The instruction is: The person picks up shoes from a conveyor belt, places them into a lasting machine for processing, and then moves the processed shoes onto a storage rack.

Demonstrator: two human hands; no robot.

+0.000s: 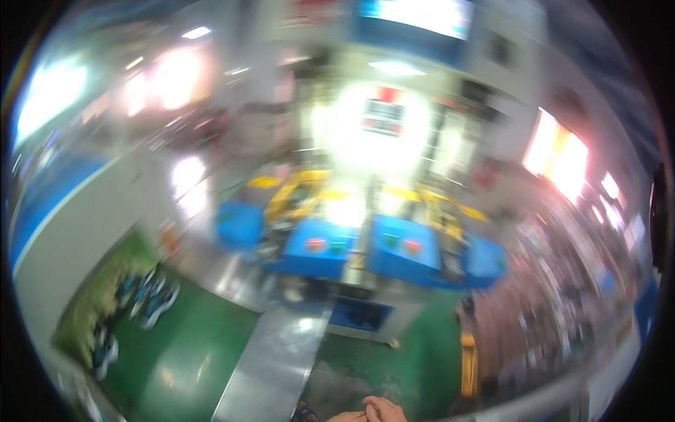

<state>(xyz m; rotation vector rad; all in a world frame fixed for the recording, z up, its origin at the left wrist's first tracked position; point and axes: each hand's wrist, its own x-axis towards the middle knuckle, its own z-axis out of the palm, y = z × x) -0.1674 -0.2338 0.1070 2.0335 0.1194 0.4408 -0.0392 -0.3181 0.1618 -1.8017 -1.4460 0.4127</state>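
At the lower edge, my right hand (385, 410) shows with its fingers bent and closed. Whatever they may hold is hidden. Right beside it, and seemingly touching it, is my left hand (347, 417), mostly cut off by the frame edge so its fingers cannot be read. A long shiny metal surface (278, 362) runs away from near my hands toward a machine. On the machine's front are two blue control boxes, a left one (306, 261) and a right one (394, 243), each with a red and a green button. Both stand well beyond my hands.
Yellow machine parts (299, 195) rise behind the boxes, under a bright screen (418, 15). Several dark and white shoe-like objects (156, 301) lie at the left by the green floor (179, 359). A yellow post (469, 366) and blurred racks (555, 295) stand at the right.
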